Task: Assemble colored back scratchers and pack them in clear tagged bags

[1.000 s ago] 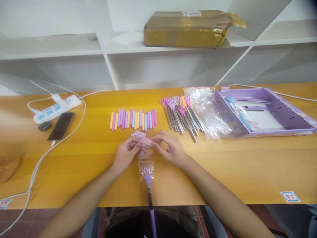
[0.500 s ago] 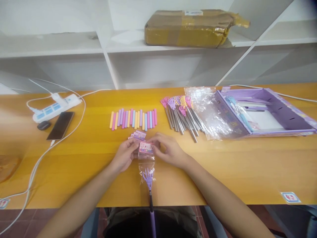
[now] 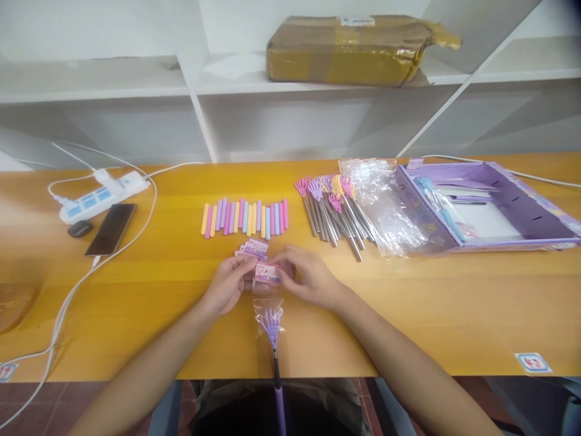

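Observation:
A printed pink card lies at the top of a clear plastic bag. Inside the bag is a purple hand-shaped back scratcher, its handle reaching past the table's front edge. My left hand is closed on the card's left side, thumb on top. The card's right edge is pinched by my right hand. Just beyond my left fingers lie several more printed cards, partly overlapped. Farther back, a row of pastel handle sleeves spans the table.
Several back scratchers with metal rods are piled right of the sleeves, beside clear bags. A purple box stands at the right. On the left are a power strip, a phone and white cables. A taped parcel sits on the shelf.
The card between my hands has tilted slightly and shifted a little toward me. Both hands keep their hold; the other things stay where they were.

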